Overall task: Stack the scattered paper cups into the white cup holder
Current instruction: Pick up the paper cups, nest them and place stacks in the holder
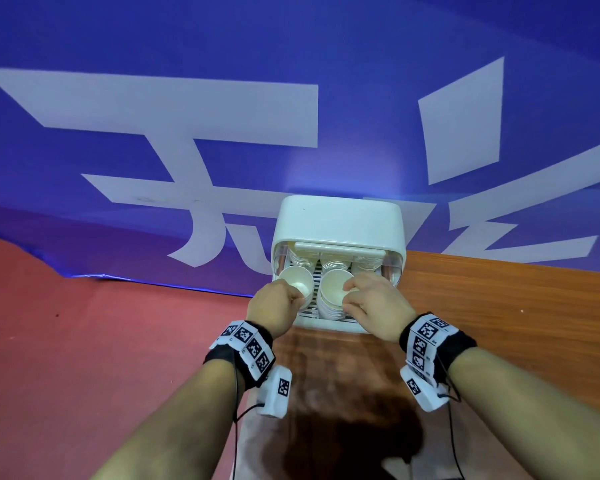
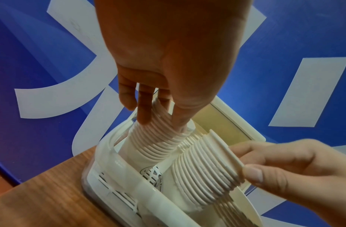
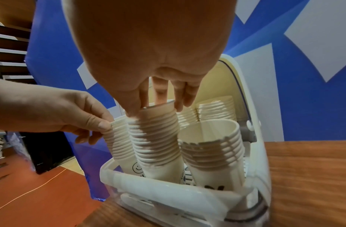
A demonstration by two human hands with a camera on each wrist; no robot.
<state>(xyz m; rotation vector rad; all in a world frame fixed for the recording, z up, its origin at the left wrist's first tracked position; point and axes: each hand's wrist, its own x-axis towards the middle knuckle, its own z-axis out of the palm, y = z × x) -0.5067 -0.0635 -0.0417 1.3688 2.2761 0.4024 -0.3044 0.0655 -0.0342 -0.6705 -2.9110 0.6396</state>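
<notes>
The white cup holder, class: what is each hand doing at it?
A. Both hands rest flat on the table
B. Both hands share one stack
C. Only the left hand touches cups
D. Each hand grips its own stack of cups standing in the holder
D: the left hand pinches the rim of the left stack, and the right hand grips the middle stack, both standing in the white cup holder.

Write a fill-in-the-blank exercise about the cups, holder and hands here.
The left hand pinches the ____ front stack; the right hand grips the middle stack. The white cup holder stands on a ____ table. The right front stack is touched by ____ hand.
Missing: left; wooden; neither.
</notes>
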